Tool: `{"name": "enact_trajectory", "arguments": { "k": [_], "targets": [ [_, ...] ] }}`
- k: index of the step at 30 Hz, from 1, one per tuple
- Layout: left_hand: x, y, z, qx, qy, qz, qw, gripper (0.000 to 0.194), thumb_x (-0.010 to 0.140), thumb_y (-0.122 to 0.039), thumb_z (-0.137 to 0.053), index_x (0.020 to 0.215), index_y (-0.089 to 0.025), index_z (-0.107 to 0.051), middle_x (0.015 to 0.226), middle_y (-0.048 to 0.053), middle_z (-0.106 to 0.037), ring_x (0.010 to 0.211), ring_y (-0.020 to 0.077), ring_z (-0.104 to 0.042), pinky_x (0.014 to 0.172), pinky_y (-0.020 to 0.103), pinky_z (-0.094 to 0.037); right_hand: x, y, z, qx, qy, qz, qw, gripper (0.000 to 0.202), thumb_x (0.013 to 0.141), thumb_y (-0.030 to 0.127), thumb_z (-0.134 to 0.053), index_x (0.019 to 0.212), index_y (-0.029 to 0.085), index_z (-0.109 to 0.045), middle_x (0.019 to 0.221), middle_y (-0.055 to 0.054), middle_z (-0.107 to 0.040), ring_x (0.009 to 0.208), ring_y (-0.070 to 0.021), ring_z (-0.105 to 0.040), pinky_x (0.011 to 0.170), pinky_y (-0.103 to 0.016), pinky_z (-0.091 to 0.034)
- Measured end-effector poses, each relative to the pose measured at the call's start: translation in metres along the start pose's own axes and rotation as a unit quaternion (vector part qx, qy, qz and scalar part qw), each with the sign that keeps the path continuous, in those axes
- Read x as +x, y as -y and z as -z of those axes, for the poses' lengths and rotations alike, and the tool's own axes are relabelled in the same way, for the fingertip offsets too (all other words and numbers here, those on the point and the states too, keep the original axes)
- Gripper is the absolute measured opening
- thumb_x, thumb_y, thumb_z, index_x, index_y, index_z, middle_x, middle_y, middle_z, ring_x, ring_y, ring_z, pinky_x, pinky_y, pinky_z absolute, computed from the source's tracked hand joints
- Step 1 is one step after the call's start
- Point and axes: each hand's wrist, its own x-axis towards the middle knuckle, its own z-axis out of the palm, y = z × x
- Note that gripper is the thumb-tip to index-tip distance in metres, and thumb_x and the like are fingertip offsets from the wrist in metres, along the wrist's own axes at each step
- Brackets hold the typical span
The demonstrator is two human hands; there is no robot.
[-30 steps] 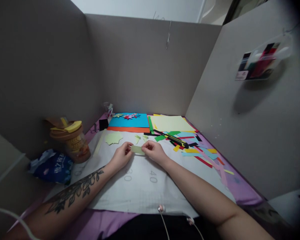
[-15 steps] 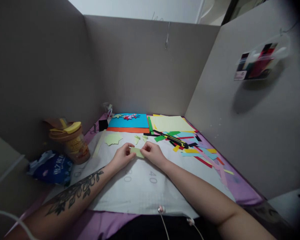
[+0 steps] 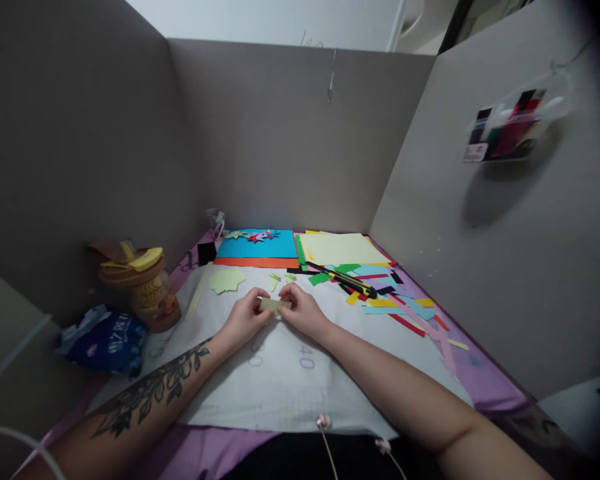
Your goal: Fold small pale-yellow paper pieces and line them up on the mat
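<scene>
Head view: left hand (image 3: 245, 316) and right hand (image 3: 306, 312) pinch strip (image 3: 269, 304), fold seemingly unfinished; folded pieces (image 3: 275, 281) beyond; stars (image 3: 257, 237) assembled, far left.

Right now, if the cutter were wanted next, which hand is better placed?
Probably the right hand: it is nearer the cutter; the left hand is farther. Both pinch pale green paper.

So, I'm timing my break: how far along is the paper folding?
Colourful stars and two small pale-green folds look done. The left hand and right hand hold a pale-green piece. Its plain oblong shape suggests folding remains; how much, I can't tell.
</scene>
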Motion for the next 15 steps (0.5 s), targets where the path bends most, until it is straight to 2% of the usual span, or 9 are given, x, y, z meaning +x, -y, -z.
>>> {"name": "enact_trajectory", "arguments": {
  "k": [4,9,12,15],
  "targets": [
    [-0.0012,-0.0032,0.0002,0.012,-0.004,-0.018,1.0,0.025,0.071,-0.023,-0.055,0.095,-0.018,-0.05,0.066,-0.004,-0.056,0.058,0.0112,-0.05,0.053,0.02,-0.034,-0.0018,0.002,-0.0035,-0.055,0.027,0.013,0.998,0.018,0.071,0.02,-0.054,0.088,0.022,-0.049,0.077,0.003,-0.057,0.067,-0.013,-0.052,0.061,-0.023,-0.038],
    [-0.0011,-0.0047,0.0019,0.047,0.004,-0.034,0.998,0.022,0.073,-0.022,-0.052,0.094,-0.019,-0.049,0.065,-0.005,-0.054,0.058,0.0112,-0.049,0.054,0.02,-0.034,0.0,0.0018,-0.0046,-0.105,0.051,-0.014,0.993,0.025,0.071,0.022,-0.055,0.095,0.024,-0.047,0.071,0.004,-0.055,0.061,-0.0135,-0.051,0.057,-0.022,-0.035],
    [0.0002,-0.003,0.0019,0.086,0.001,-0.031,0.996,0.022,0.073,-0.022,-0.052,0.094,-0.019,-0.048,0.062,-0.006,-0.052,0.056,0.0116,-0.049,0.054,0.021,-0.033,0.0024,0.0016,-0.0021,-0.118,0.072,-0.017,0.99,0.031,0.07,0.019,-0.054,0.1,0.024,-0.045,0.069,0.005,-0.054,0.059,-0.013,-0.05,0.055,-0.021,-0.034],
    [0.0023,-0.0017,0.0035,0.098,-0.015,-0.027,0.995,0.019,0.074,-0.024,-0.053,0.091,-0.02,-0.046,0.062,-0.005,-0.052,0.055,0.0121,-0.049,0.053,0.021,-0.032,0.0049,-0.0005,0.0036,-0.103,0.067,-0.01,0.992,0.034,0.069,0.016,-0.053,0.101,0.024,-0.043,0.066,0.006,-0.054,0.056,-0.0122,-0.05,0.054,-0.021,-0.034]
  ]
}}
